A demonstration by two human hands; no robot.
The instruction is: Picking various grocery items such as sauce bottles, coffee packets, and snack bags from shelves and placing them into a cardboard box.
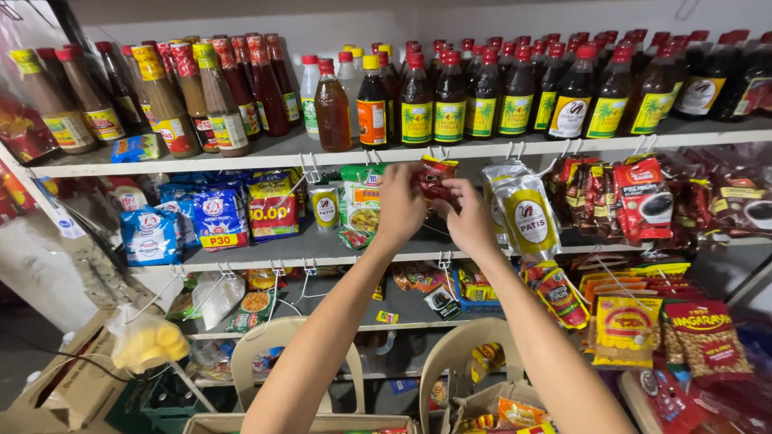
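Observation:
Both my hands reach up to a small red sachet (435,175) that hangs from a white hook under the top shelf (563,145). My left hand (400,205) pinches its left edge and my right hand (469,215) grips its lower right side. A green and white pouch (362,201) hangs just left of my hands. Silver sauce pouches (527,213) hang just to the right.
Dark bottles with red caps (482,92) fill the top shelf, with brown sauce bottles (193,92) to their left. Blue packets (193,217) sit on the middle shelf. Red coffee sachets (643,197) and peanut packs (704,337) hang at right. Two beige chairs (277,345) and a cardboard box (48,394) stand below.

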